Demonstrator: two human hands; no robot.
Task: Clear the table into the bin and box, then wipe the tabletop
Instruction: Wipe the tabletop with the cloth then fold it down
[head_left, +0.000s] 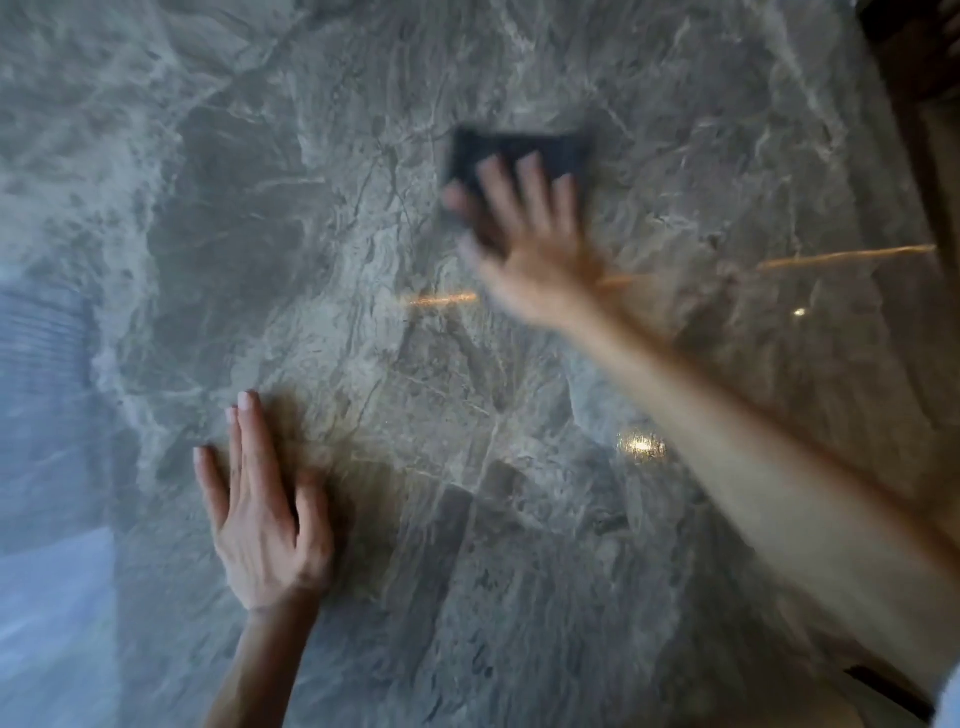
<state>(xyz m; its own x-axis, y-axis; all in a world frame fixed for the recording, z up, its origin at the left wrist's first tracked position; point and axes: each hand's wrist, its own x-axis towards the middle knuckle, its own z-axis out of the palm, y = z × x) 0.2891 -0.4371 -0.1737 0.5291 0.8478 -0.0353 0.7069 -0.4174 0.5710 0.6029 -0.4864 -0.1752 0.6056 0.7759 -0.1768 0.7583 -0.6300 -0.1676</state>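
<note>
The grey marble tabletop (363, 234) fills almost the whole view. My right hand (535, 244) lies stretched out at the upper middle, fingers spread and pressed flat on a dark folded cloth (524, 148), and it is blurred by motion. The cloth's far edge shows beyond my fingertips. My left hand (265, 514) rests palm down on the bare marble at the lower left, fingers straight and close together, holding nothing.
Dark wooden furniture (914, 62) stands past the table's right edge at the upper right. Along the left side the shiny marble mirrors a bright window. Small light reflections glint on the marble at the right.
</note>
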